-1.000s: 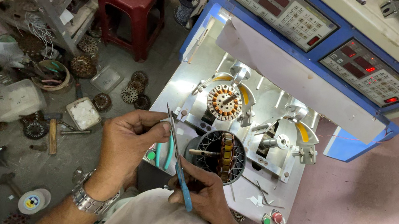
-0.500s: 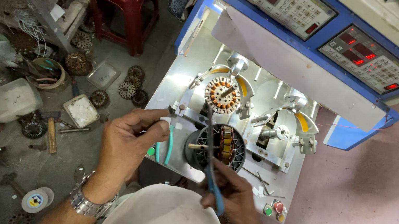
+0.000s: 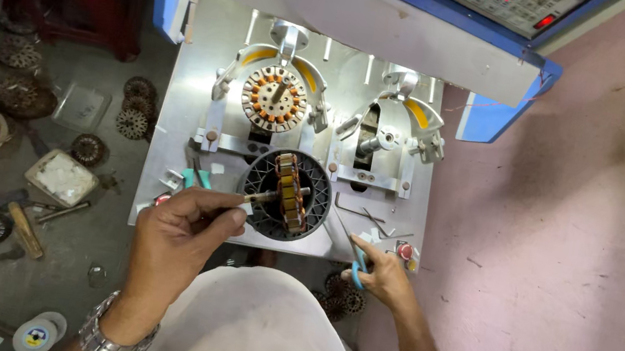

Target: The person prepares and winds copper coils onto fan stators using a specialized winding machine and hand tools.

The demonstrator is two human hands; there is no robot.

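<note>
Nearest to us, our left hand (image 3: 186, 219) is closed around the shaft end of a motor stator (image 3: 289, 193), fingers pinched tight and holding it up on edge over the front of the metal work plate (image 3: 169, 138). Our right hand (image 3: 380, 272) is closed through the blue handles of a pair of scissors (image 3: 348, 243), whose thin blades point up and left toward the stator without touching it. We judge the step in hand to be trimming loose wire ends on the finished winding; a next move would call for bringing the blade tips right against the coil while the left hand keeps the piece from turning.

The stator is a round black finned frame with a stack of copper-coloured coils set across its middle, seen nearly edge-on. Just beside it on the plate lie a bent hex key (image 3: 353, 205) and some small scraps. Farther back, a second stator (image 3: 274, 98), wound in orange, sits face-up in the left cradle, and the right cradle (image 3: 385, 133) holds only a bare spindle. Beyond stands the blue control cabinet (image 3: 520, 4).
</note>
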